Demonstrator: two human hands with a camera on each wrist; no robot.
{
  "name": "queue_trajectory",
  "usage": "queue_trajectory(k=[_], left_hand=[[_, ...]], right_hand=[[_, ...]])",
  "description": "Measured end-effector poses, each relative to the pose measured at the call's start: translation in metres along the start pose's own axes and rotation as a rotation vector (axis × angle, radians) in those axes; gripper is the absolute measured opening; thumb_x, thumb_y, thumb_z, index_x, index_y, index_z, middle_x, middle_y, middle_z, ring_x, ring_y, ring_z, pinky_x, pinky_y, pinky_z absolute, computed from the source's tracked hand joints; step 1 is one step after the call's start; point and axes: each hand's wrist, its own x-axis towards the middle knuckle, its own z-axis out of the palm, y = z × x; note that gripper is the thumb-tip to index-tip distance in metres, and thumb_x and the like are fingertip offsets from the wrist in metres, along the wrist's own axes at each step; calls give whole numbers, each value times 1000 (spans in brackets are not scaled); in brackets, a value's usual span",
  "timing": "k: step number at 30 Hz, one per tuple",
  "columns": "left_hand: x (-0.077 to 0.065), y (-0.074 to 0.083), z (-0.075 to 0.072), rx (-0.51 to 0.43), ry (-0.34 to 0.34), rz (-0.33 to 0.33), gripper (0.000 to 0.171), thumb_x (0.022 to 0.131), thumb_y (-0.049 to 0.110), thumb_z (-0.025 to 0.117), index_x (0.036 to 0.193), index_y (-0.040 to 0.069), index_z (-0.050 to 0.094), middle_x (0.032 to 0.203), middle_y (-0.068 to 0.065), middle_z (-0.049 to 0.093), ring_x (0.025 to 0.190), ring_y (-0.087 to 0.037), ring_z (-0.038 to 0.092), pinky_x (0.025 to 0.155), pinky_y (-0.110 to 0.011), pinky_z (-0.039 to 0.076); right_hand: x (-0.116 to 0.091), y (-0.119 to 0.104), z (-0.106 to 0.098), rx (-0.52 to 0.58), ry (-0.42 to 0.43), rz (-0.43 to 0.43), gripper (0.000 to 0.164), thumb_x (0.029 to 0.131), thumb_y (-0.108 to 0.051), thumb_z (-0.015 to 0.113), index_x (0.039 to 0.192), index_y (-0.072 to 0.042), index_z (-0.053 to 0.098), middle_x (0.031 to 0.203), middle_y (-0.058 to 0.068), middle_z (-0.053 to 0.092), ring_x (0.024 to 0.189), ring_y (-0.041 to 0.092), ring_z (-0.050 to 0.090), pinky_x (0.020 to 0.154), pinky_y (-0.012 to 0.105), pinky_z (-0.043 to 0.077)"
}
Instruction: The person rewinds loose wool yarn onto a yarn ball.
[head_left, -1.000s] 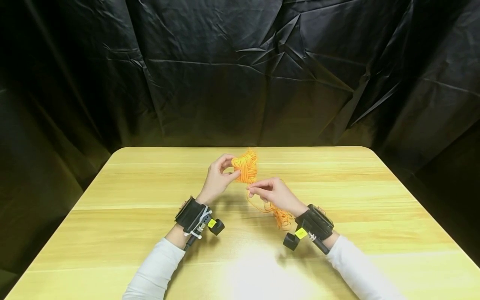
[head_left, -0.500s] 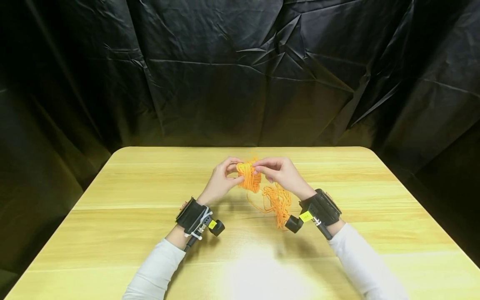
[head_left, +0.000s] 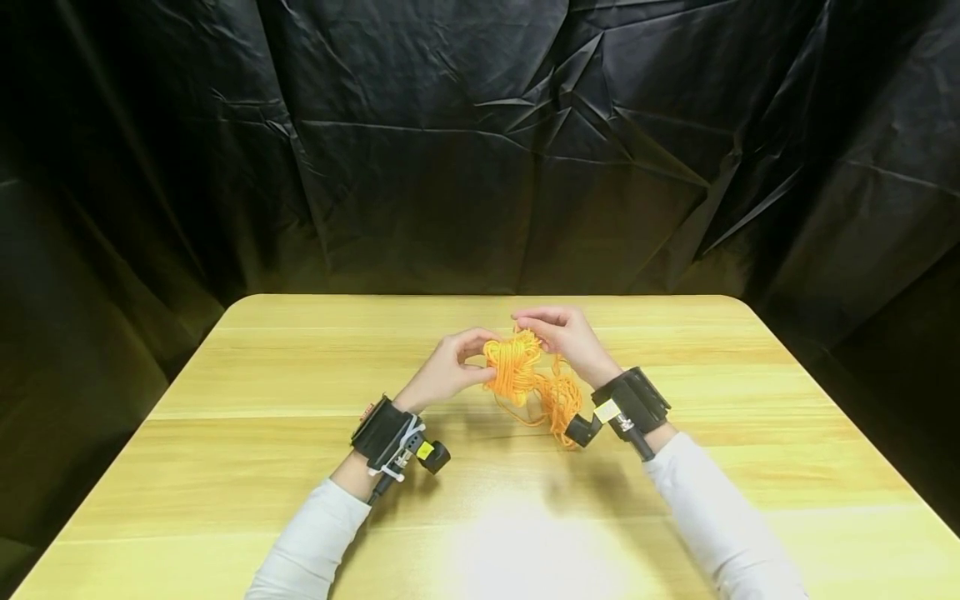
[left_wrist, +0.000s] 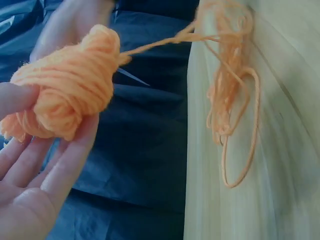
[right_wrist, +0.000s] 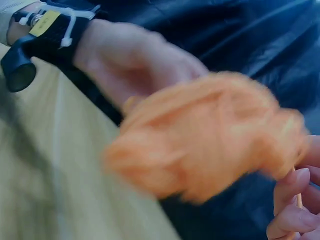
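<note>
A wound bundle of orange yarn (head_left: 512, 367) is held above the table by my left hand (head_left: 442, 373), thumb on the near side and fingers behind. In the left wrist view the bundle (left_wrist: 75, 82) shows wraps crossing its middle. My right hand (head_left: 567, 342) is at the bundle's far right end. In the right wrist view its fingers (right_wrist: 295, 187) pinch a single strand beside the blurred bundle (right_wrist: 200, 135). A loose tangle of the same yarn (head_left: 561, 407) lies on the table below the right hand, joined to the bundle by a strand (left_wrist: 160, 44).
The wooden table (head_left: 285, 467) has its far edge just beyond the hands. A black curtain (head_left: 420, 208) hangs behind it. Each wrist wears a black strap with a small camera (head_left: 432, 456), and the right camera (head_left: 581, 430) overlaps the loose yarn in the head view.
My right hand has risen from below the bundle, past its right side, to its far end. The left hand has shifted the bundle slightly right and nearer.
</note>
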Motion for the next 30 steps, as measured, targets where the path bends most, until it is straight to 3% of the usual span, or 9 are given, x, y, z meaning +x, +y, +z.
queue_trajectory(k=[3,6,8,11,16,20,26,30], left_hand=[[-1,2,0,-34,6,1,36,77,-9,60,111,-5,51,114,-21,56,111,-31,50,81,-31,49],[-1,4,1,-64,31,5,35,77,-8,60,111,-5,51,114,-21,56,111,-30,51,82,-31,49],[-1,4,1,-70,63,10,35,77,-7,61,110,-5,51,113,-20,56,111,-29,51,84,-32,48],[-1,3,0,-95,128,13,33,77,-7,61,108,-5,51,112,-19,55,110,-27,51,84,-34,48],[-1,2,-2,-146,219,42,33,77,-12,59,108,-7,49,108,-19,53,106,-27,51,83,-37,49],[0,1,-3,-129,298,62,33,76,-13,58,107,-8,48,107,-17,53,107,-28,50,84,-39,48],[1,0,-4,-92,381,39,33,74,-13,59,105,-8,48,107,-23,55,103,-28,53,80,-38,50],[1,-2,-4,-37,391,22,34,74,-12,61,105,-7,48,108,-23,54,102,-28,53,78,-35,51]], right_hand=[[-1,16,4,23,-2,78,26,87,-1,47,110,7,58,81,-4,62,57,4,47,52,17,40],[-5,30,11,37,8,131,25,82,8,40,97,8,60,71,-5,55,58,4,48,54,18,42],[-8,37,15,15,12,140,22,77,12,37,81,7,58,62,-3,46,53,5,40,51,17,36],[-14,42,22,-15,-14,122,18,79,9,39,75,5,56,62,-4,47,56,6,42,53,18,38],[-21,47,30,39,-143,74,22,88,-5,49,89,14,59,72,3,60,60,9,48,57,22,40],[-28,44,33,32,-204,67,27,89,-13,53,97,11,62,76,5,61,52,8,44,46,18,33],[-35,35,31,-88,-257,47,25,91,-12,50,104,6,62,65,-2,53,43,7,29,42,18,23],[-37,22,27,-195,-269,-4,24,90,-14,52,104,2,64,67,-3,55,45,8,33,43,18,27]])
